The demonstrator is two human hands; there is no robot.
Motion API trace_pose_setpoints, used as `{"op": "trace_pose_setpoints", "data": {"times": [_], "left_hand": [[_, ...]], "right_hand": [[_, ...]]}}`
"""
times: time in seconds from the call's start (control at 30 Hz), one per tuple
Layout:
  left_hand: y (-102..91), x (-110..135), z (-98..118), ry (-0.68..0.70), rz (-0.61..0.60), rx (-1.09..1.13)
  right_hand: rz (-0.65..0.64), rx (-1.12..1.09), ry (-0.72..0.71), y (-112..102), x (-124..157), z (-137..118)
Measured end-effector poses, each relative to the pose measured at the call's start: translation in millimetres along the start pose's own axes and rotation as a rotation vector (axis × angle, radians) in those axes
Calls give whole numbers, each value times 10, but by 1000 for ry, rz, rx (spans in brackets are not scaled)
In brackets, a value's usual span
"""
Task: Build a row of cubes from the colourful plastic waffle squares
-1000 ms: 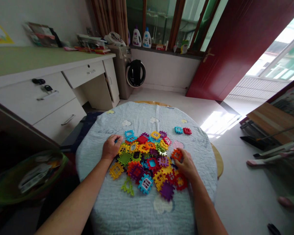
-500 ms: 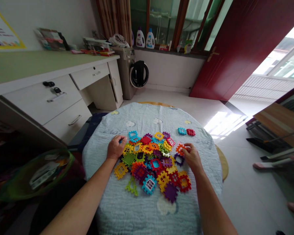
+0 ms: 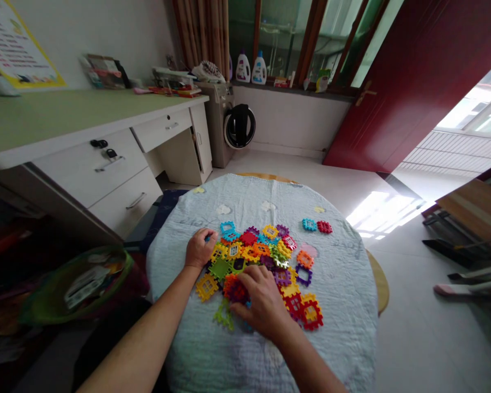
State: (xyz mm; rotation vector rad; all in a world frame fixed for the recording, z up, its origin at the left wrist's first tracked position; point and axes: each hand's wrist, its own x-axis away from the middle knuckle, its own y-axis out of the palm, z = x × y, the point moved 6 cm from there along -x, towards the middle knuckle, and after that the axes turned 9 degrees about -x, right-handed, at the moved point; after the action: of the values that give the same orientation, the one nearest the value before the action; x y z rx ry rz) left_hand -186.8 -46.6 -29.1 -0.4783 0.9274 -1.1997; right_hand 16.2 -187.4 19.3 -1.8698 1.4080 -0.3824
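Observation:
A heap of coloured plastic window-shaped tiles (image 3: pixel 265 256) lies on a round table under a pale blue cloth (image 3: pixel 335 305). My left hand (image 3: pixel 199 249) rests curled at the heap's left edge, fingers closed on a small blue piece. My right hand (image 3: pixel 261 301) lies palm down over the near middle of the heap, fingers bent over red and purple tiles; I cannot see what is under it. A yellow tile (image 3: pixel 207 286) and a green tile (image 3: pixel 224 315) lie just left of it. A teal tile (image 3: pixel 309 224) and a red tile (image 3: pixel 324 227) sit apart at the far right.
A white desk with drawers (image 3: pixel 106 164) stands at the left, a green basket (image 3: pixel 77 284) below it. A small washing machine (image 3: pixel 233 123) is beyond the table, a dark red door (image 3: pixel 396 82) at the right. Another person's foot (image 3: pixel 466 288) shows at the right edge.
My right hand has left the orange tile at the heap's right side and swung left onto the near middle of the heap. My left hand has stayed put.

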Motion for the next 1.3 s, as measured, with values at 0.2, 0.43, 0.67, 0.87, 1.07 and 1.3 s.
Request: {"op": "trace_pose_setpoints", "data": {"times": [0.2, 0.43, 0.67, 0.87, 1.07, 1.3], "left_hand": [[-11, 6, 14, -10, -13, -2], [-14, -2, 23, -11, -9, 0], [-13, -2, 28, 3, -14, -6], [-5, 0, 16, 4, -17, -13], [5, -3, 16, 17, -9, -11], [13, -12, -6, 49, -3, -12]], "right_hand": [[19, 116, 111, 255, 46, -11], [166, -54, 144, -101, 73, 262], [241, 98, 182, -65, 76, 184], [80, 246, 209, 238, 33, 22], [108, 141, 186, 155, 22, -38], [269, -196, 141, -323, -42, 229]]}}
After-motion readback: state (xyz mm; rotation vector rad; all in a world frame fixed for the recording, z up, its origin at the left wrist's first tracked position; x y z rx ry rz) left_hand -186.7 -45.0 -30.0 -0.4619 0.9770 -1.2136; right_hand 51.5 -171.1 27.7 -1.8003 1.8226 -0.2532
